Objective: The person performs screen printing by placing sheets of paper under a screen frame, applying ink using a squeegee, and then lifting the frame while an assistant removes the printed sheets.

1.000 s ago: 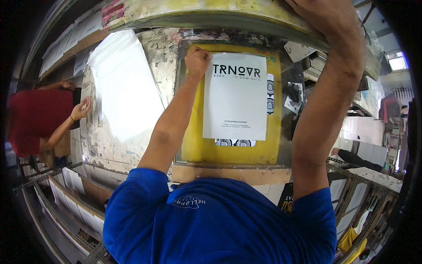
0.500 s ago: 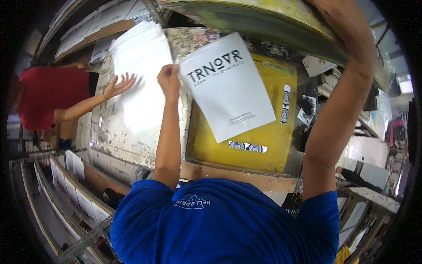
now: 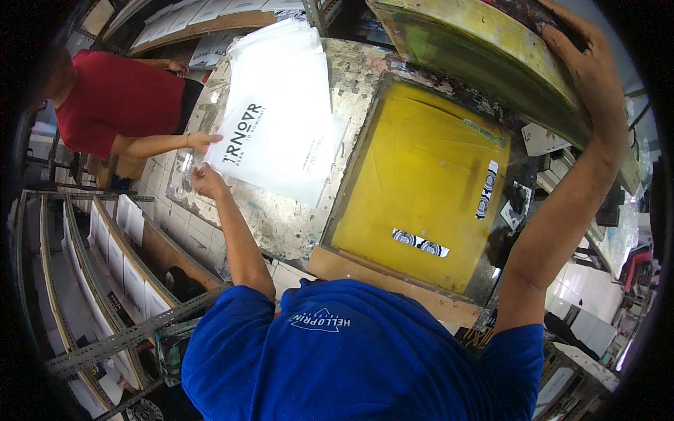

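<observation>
My left hand (image 3: 208, 182) is closed at the near-left corner of a white sheet (image 3: 281, 151) with black printing. The sheet lies over a stack of white sheets (image 3: 284, 67), and a co-worker's hand (image 3: 204, 142) holds its left edge just beyond mine. On the right, my right hand (image 3: 583, 63) is wrapped round the edge of a raised, paint-stained screen-printing frame (image 3: 484, 52). Below the frame lies a yellow printing board (image 3: 414, 175), bare of the sheet. Two black-and-white patterned strips (image 3: 420, 243) are stuck on it, one near its front edge and one toward its right side.
A co-worker in a red shirt (image 3: 126, 102) stands at the left of the paint-spattered table (image 3: 281, 224). Racks with upright white panels (image 3: 112, 245) fill the lower left. A wooden strip (image 3: 386, 281) runs along the yellow board's front edge.
The printed sheet has moved left, off the yellow board and onto the white stack, with my left hand. The co-worker's open hand has taken hold of it. My right hand stays at the raised frame.
</observation>
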A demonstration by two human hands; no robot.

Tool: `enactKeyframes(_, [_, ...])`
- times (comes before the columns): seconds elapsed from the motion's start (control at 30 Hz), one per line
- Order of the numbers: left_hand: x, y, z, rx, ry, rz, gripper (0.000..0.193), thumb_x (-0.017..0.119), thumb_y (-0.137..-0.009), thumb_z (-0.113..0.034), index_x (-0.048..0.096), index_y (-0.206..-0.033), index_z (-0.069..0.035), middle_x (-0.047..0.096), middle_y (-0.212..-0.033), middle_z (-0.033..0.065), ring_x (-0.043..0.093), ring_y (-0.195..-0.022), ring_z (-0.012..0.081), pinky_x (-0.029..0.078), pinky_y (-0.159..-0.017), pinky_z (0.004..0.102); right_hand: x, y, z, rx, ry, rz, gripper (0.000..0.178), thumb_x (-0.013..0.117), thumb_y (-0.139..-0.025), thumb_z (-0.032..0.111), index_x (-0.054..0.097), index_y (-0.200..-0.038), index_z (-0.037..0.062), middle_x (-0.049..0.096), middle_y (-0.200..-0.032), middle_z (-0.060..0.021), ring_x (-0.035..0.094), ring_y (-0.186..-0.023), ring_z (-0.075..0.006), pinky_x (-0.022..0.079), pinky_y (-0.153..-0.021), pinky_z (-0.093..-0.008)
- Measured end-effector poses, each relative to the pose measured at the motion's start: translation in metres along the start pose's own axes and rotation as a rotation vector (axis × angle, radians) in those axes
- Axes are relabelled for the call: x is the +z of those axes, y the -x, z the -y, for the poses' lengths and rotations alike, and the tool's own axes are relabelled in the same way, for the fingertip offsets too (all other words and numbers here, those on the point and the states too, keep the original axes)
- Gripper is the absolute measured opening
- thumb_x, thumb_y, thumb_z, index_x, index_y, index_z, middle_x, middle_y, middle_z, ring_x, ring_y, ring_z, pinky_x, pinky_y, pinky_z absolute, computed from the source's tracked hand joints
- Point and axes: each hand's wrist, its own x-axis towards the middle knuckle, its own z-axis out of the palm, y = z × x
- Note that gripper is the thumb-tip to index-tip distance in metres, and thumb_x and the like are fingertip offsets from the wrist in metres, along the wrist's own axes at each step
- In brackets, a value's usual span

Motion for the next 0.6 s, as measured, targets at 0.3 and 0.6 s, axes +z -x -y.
enactKeyframes(0.3, [0.024, 0.164, -0.078, 0.833, 0.015, 0.671, 0.039, 0.082, -0.084, -0.027, 0.074, -0.116, -0.007, 0.07, -0.124, 0.0138, 0.061, -0.124, 0.0341, 0.043, -0.109, 0.0474, 0.005, -0.002, 0.001, -0.053, -0.077, 0.017, 0.042, 0.066, -0.08, 0.01, 0.07, -0.118, -0.0072, 0.076, -0.1, -0.016, 0.069, -0.087, -0.0215, 0.053, -0.085, -0.0313])
enactKeyframes(0.6, [0.046, 0.204, -0.059, 0.535, -0.212, 1.017, 0.035, 0.079, -0.083, -0.036, 0.079, -0.108, -0.012, 0.065, -0.137, 0.013, 0.05, -0.137, 0.039, 0.035, -0.114, 0.0491, 0.008, 0.001, -0.001, -0.073, 0.144, -0.059, 0.039, 0.067, -0.081, 0.011, 0.072, -0.117, -0.0037, 0.077, -0.101, -0.016, 0.069, -0.089, -0.0216, 0.054, -0.085, -0.0323])
